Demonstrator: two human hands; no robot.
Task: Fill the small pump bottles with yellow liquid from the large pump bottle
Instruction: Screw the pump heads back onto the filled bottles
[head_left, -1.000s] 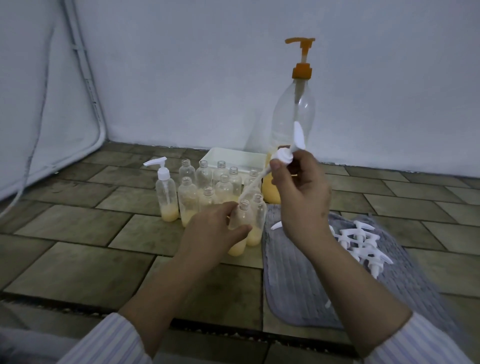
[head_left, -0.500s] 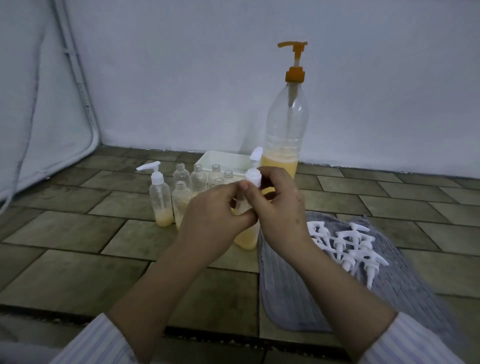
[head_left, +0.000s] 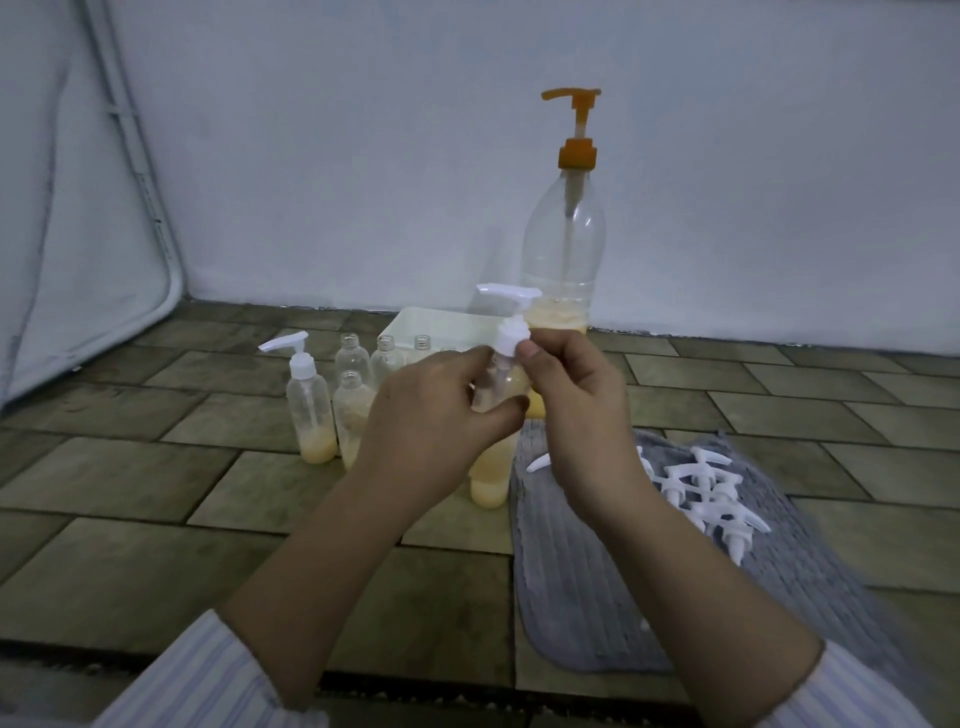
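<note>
Right fingers (head_left: 532, 351) pinch white pump cap (head_left: 511, 332) sitting on neck of small bottle (head_left: 501, 384); right hand (head_left: 582, 410) curled around it. Left hand (head_left: 441, 410) grips bottle body, thumb across front, bottle held above floor. Yellow liquid in bottle's lower part. Behind: large pump bottle (head_left: 563, 249), orange pump, yellow liquid low inside. Left: capped bottle (head_left: 310, 405), uncapped bottles (head_left: 356, 400) beside white tray (head_left: 415, 325). Right: loose white pumps (head_left: 711, 499) heaped on grey mat (head_left: 587, 587). Tiled floor (head_left: 130, 478).

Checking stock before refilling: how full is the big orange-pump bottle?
Mostly empty. The large pump bottle is clear down to a yellow band near its base; hands hide the bottom.
</note>
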